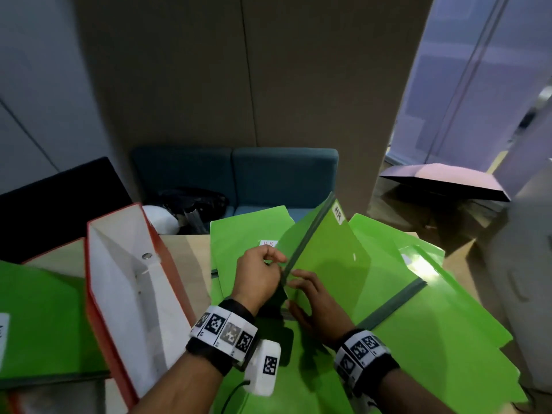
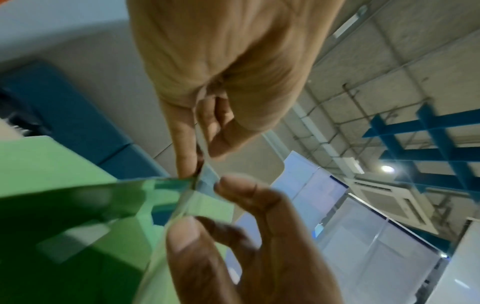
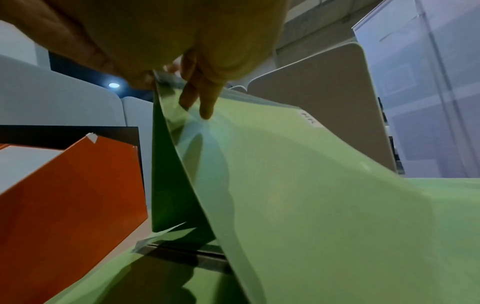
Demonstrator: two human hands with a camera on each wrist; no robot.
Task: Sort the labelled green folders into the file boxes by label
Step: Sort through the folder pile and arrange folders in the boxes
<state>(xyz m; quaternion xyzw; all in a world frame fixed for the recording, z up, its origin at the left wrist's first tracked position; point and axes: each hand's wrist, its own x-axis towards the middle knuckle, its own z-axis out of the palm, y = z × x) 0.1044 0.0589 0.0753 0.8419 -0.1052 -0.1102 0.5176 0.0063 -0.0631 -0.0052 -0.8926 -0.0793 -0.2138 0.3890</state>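
A green folder (image 1: 337, 264) with a dark spine and a white "HR" label (image 1: 338, 215) stands tilted up over a pile of green folders (image 1: 433, 324). My left hand (image 1: 279, 261) pinches the spine's near end from the left; its fingers (image 2: 187, 160) close on that edge. From the right, my right hand (image 1: 294, 283) holds the same corner, fingers (image 3: 205, 107) on the folder's (image 3: 311, 195) face. To the left stands an open red file box (image 1: 134, 279) with a white inside, orange in the right wrist view (image 3: 72, 195). Another "HR" folder (image 1: 239, 234) lies flat behind my hands.
A second red box (image 1: 53, 252) and a green folder (image 1: 38, 318) sit at the far left. Behind the wooden table (image 1: 185, 264) are a black monitor (image 1: 53, 204), a teal sofa (image 1: 239, 174), a black bag (image 1: 194, 204) and a pink umbrella (image 1: 448, 180).
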